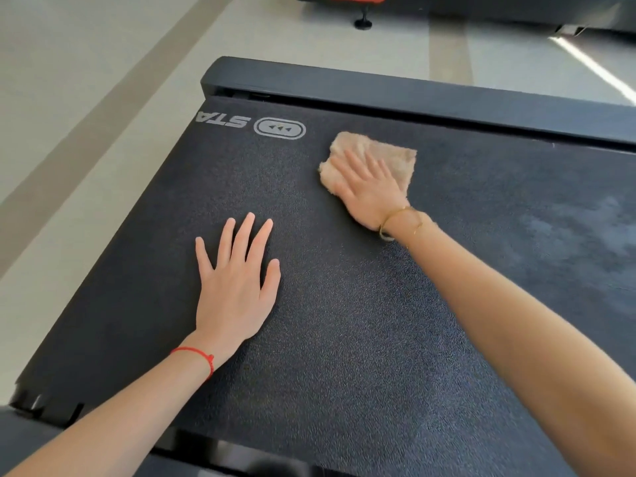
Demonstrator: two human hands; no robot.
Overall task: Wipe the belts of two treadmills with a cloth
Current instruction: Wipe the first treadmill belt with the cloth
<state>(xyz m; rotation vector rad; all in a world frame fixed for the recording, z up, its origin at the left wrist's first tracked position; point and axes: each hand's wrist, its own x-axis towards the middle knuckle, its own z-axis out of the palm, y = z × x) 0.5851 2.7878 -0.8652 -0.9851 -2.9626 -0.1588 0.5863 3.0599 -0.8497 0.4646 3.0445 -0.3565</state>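
Belt: your dark textured treadmill belt (344, 339) fills most of the view, with a printed logo (279, 128) near its far left corner.
Cloth: the tan cloth (385, 156) lies folded on the belt toward the far edge, right of the logo.
Right hand: your right hand (370, 191) presses flat on the cloth, fingers spread apart on top of it, not curled around it; a gold bracelet (399, 222) circles the wrist.
Left hand: your left hand (237, 284) rests palm-down on bare belt, fingers apart, well clear of the cloth; a red string (196, 356) is at the wrist.
Around: the black end rail (378, 91) borders the far edge. Pale floor (86, 115) lies beyond the left edge. A second machine (481, 8) stands farther off, its foot (363, 22) on the floor.
Surface: a lighter smudged patch (564, 228) shows near the right edge.
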